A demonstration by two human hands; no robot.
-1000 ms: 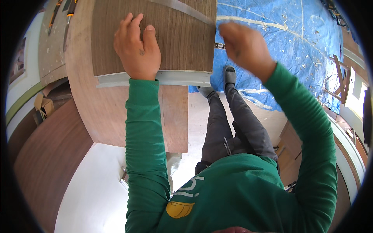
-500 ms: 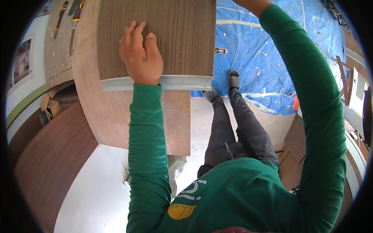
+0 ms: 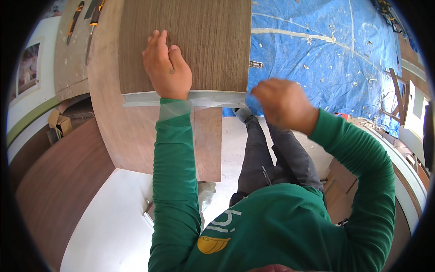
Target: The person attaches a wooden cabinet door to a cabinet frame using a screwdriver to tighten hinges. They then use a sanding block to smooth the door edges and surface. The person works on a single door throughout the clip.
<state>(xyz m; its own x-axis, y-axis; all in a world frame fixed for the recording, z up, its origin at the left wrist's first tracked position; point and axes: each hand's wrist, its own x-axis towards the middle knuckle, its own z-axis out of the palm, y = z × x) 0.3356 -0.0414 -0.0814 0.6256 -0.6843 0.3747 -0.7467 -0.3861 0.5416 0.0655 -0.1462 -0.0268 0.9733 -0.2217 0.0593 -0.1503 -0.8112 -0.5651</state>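
Observation:
A dark wood-grain board (image 3: pixel 213 45) lies on a lighter wooden panel, with a pale metal profile (image 3: pixel 217 98) along its near edge. My left hand (image 3: pixel 167 68) rests on the board near that edge, thumb and fingers out, gripping nothing. Across my left cuff and along the profile runs a strip of clear film (image 3: pixel 176 110), stretching toward my right hand. Blurred by motion, my right hand (image 3: pixel 283 104) is just right of the profile's end, its fingers curled together. The film's end appears to be in them, though the grip itself is smeared.
Two screwdriver-like tools (image 3: pixel 74 22) lie on the far-left surface. Beyond the board's right edge, a blue tarp (image 3: pixel 308 59) with scattered debris covers the floor. A small metal piece (image 3: pixel 256 64) shows beside the board. A white panel (image 3: pixel 108 217) is at lower left.
My right hand has come back from the far right toward me, down beside the metal profile. A clear film strip now shows over my left cuff. The left hand stays on the board.

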